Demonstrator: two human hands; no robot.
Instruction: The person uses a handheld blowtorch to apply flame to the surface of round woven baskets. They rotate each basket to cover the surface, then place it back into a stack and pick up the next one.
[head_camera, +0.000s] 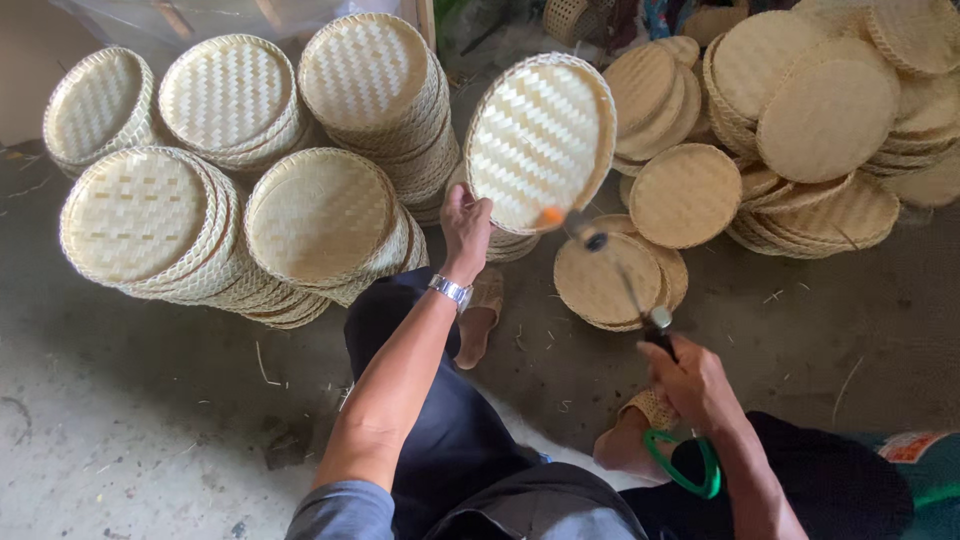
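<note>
The raised bamboo tray (540, 140) is pale straw with a herringbone weave. Flat woven lids (826, 118) at upper right are tan. Green handle (690, 470), silver wristwatch (451, 291), grey concrete floor (130, 400).

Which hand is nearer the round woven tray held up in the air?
Left. The left hand grips the woven tray at its lower edge; the right hand is lower down, apart from it, holding a long tool.

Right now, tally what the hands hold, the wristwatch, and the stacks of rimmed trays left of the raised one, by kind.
woven tray, raised in the left hand: 1
green-handled tool, in the right hand: 1
wristwatch: 1
stacks of rimmed trays: 5
Total: 8
</note>
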